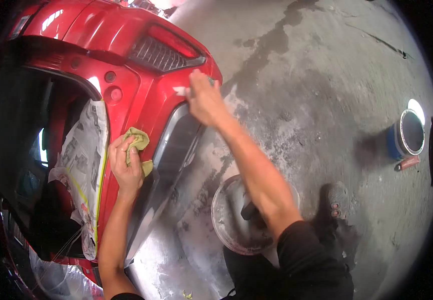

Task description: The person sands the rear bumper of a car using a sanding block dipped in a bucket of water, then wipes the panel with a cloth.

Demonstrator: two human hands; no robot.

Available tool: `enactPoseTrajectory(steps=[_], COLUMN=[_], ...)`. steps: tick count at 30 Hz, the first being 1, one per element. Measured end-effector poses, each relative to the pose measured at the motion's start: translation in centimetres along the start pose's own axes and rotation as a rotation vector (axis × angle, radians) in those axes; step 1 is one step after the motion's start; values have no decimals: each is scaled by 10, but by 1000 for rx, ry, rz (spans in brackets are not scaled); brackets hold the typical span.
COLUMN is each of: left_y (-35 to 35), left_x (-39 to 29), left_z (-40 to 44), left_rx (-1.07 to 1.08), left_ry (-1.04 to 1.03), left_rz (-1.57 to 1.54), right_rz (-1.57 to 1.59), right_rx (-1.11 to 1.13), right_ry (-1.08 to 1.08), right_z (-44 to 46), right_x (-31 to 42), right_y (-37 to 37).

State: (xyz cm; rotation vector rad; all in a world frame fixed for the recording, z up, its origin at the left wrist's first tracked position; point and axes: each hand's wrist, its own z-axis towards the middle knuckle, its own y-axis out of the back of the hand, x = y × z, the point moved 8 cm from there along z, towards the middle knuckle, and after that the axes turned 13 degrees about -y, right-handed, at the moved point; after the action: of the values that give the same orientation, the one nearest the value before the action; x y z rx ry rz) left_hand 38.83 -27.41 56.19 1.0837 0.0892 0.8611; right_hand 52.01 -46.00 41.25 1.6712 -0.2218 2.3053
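Observation:
My left hand (125, 162) grips a crumpled yellow-green cloth (137, 140) against the red car body (146, 92). A loose corner of the cloth hangs below my fingers. Up and to the right, my right hand (205, 100) is closed at the corner of the red panel, just under the tail light (169, 47). A bit of white shows at its left side and a speck of green near the fingertips, but what it holds is hidden. Between my arms runs the dark grey bumper trim (174, 137).
Newspaper masking (87, 150) edged with yellow-green tape lines the window opening. Below my right forearm stands a round bucket (226, 230) with a dark object on it. A blue-and-white pail (399, 140) and a reddish object (407, 163) are on the stained concrete floor, right.

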Motion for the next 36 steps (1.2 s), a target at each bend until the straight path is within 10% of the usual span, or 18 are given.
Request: enactPoseTrajectory(steps=[5,8,16,36], left_y=[-4,0,-1,1], left_x=[1,-1,2,3], left_z=[2,0,-2,-8], left_rx=[6,-11,-5,-54], left_ry=[4,1,3,2], left_rz=[-30,10,24,58], right_rz=[-28,28,-388,-160], right_rx=[61,14,-39,-248], right_ry=[352,70,588,248], right_z=[-27,5,-99,-126], right_x=[50,-2,95,78], right_y=[-2,10,-37,-62])
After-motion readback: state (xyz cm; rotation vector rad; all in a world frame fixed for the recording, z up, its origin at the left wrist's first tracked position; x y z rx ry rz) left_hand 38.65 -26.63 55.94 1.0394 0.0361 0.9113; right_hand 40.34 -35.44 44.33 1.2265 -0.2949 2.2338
